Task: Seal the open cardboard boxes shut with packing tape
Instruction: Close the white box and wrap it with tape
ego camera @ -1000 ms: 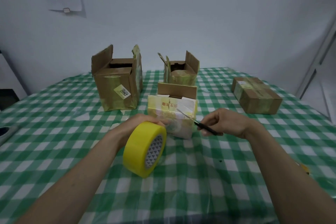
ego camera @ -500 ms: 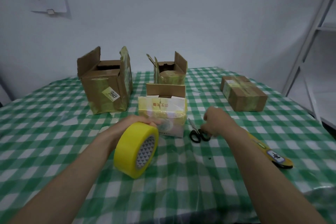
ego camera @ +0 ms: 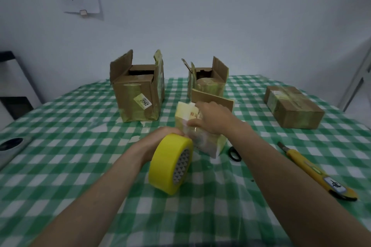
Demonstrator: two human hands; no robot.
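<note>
A small yellow-and-white box [ego camera: 208,144] stands at the middle of the checked table, one brown flap [ego camera: 212,97] raised behind it. My right hand [ego camera: 212,119] lies over its top and front, fingers pressing on it. My left hand [ego camera: 160,138] grips a big roll of yellow packing tape [ego camera: 170,164] held on edge just left of that box, touching it. A large open cardboard box [ego camera: 138,96] stands back left, flaps up. A smaller open box [ego camera: 208,80] stands behind the small one.
A taped-shut box [ego camera: 293,108] lies at the right. Black scissors [ego camera: 234,153] lie right of the small box, partly behind my right forearm. A yellow utility knife [ego camera: 313,170] lies farther right. A grey device [ego camera: 12,146] sits at the left edge.
My right hand laid the scissors on the table and moved left onto the small box. The left hand kept the tape roll by the box.
</note>
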